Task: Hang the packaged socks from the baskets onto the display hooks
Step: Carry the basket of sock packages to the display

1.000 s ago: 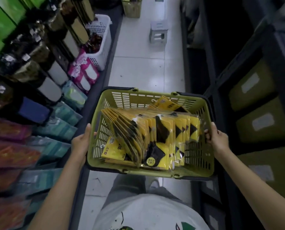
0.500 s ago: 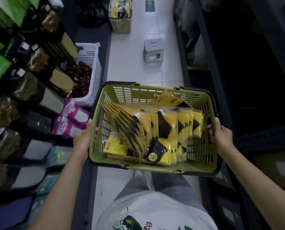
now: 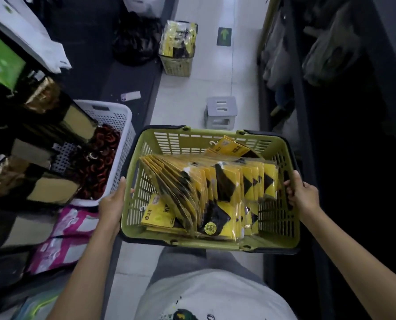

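Now the left hand [image 3: 110, 209] and right hand [image 3: 304, 196] are gripping the basket [image 3: 213, 244] by its sides, carrying the socks [image 3: 215, 192] nearer the stool [image 3: 221, 112] at upper centre; nothing is hanging yet.

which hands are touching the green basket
Touching, both. The head view shows the left hand gripping the left wall of the green basket and the right hand curled over its right rim.

Two green baskets were in view, the near basket [image 3: 180, 144] and the far basket [image 3: 177, 66]. There was one white basket [image 3: 125, 125] and one stool [image 3: 221, 112]; the sock packs [image 3: 227, 185] overlapped beyond counting.
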{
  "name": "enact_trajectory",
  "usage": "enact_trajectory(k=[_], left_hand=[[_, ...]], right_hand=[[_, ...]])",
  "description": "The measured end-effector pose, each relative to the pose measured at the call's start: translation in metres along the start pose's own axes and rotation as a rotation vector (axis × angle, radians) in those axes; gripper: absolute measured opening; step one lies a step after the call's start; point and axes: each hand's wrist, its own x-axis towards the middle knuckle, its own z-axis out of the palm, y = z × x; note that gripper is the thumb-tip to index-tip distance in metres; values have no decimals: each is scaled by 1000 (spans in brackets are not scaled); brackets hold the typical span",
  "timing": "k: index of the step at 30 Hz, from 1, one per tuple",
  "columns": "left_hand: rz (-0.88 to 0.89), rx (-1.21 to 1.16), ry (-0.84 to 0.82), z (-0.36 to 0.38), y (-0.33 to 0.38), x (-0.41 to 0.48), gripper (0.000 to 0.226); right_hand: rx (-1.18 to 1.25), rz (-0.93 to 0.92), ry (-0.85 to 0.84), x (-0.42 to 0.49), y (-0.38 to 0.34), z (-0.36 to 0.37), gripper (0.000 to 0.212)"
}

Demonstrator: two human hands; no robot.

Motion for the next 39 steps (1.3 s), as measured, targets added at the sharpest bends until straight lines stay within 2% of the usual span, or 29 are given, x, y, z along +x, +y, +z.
enact_trajectory(k=[9, 15, 19, 25, 30, 39], left_hand=[[-8, -20, 49, 72, 146, 153, 47], [-26, -23, 77, 90, 241, 233, 55], [-42, -36, 125, 103, 285, 282, 51], [-120, -79, 262, 129, 322, 344, 52], [-211, -129, 376, 136, 342, 371, 66], [-277, -259, 548, 120, 348, 393, 57]], right_hand=[[-9, 16, -12, 154, -142, 103, 44], [-32, -7, -47, 223, -243, 165, 43], [-66, -37, -68, 275, -298, 207, 45], [-170, -50, -165, 366, -367, 283, 47], [-293, -64, -302, 421, -425, 342, 48], [-441, -170, -523, 435, -497, 446, 45]])
